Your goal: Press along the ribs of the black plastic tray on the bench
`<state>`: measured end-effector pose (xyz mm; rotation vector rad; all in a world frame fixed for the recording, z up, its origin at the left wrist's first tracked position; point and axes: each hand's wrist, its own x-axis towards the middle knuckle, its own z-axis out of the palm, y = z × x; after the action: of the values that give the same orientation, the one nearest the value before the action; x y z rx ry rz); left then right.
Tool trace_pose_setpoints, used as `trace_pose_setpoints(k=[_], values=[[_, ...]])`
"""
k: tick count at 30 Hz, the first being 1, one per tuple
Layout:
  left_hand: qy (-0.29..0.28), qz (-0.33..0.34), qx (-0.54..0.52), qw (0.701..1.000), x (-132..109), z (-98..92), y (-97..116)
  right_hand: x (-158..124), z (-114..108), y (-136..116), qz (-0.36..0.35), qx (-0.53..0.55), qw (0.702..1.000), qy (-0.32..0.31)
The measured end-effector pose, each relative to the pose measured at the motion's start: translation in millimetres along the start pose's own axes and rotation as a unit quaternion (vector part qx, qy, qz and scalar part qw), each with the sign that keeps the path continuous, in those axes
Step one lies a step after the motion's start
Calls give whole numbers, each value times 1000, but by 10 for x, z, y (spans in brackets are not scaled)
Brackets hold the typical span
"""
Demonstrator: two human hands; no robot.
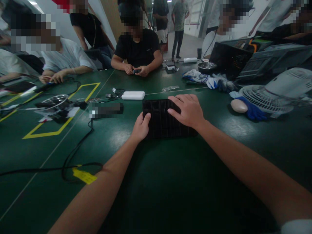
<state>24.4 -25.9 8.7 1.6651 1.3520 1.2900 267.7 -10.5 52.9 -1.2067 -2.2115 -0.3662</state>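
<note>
Left hand (141,127) grips, right hand (188,110) lies flat on ribbed black tray (166,127)

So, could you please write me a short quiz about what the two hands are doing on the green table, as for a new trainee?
1. True or false: the right hand lies open and flat on top of the flat black ribbed plastic tray.
2. Choose one: the left hand grips the tray at its A) far edge, B) left edge, C) right edge.
3. Short answer: which white thing lies on the dark green table just beyond the tray's far left corner?

Key:
1. True.
2. B.
3. The white oblong plastic box.
</note>
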Motion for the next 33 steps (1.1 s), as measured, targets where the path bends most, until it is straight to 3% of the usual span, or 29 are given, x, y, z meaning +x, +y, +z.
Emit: trace_pose_setpoints(k=[33], values=[[0,-6,4,1000,-14,-10,27,8,-21,-15,9,7,1000,-7]])
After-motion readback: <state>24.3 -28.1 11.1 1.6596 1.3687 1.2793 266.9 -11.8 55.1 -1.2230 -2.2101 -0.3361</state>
